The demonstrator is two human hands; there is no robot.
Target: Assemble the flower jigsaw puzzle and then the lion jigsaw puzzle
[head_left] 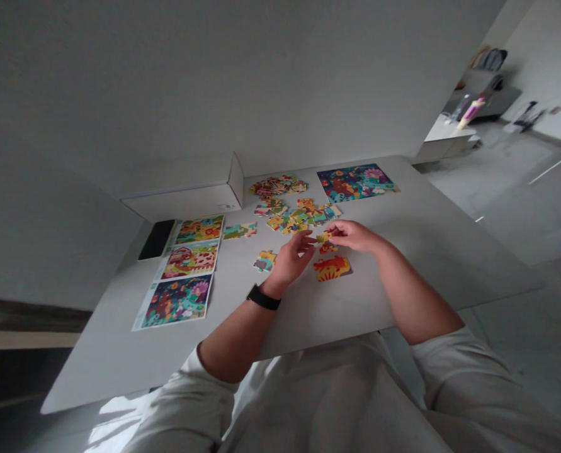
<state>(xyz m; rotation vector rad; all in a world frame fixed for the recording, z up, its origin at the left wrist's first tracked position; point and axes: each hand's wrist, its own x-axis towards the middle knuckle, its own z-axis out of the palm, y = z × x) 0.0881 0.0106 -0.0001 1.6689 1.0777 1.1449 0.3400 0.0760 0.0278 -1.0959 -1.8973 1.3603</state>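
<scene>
Over the middle of the table, my right hand (353, 236) pinches a small yellow-green puzzle piece (323, 238) between thumb and fingertips. My left hand (295, 257), with a black band on its wrist, is just left of that piece. Its fingers are bent and apart from the thumb, and nothing shows in its grip. Right below my hands lies a joined orange-red and yellow puzzle section (332, 268), with another orange piece at its upper edge. A joined section with grey and teal (264, 260) rests left of my left hand. Beyond my fingers, loose puzzle pieces (299, 217) spread out.
Three printed reference pictures (179, 299) lie in a column at left, beside a black phone (157, 240). A white box (181, 198) stands against the wall. A pile of pieces (278, 185) and a finished-looking dark blue picture (356, 181) lie at the back.
</scene>
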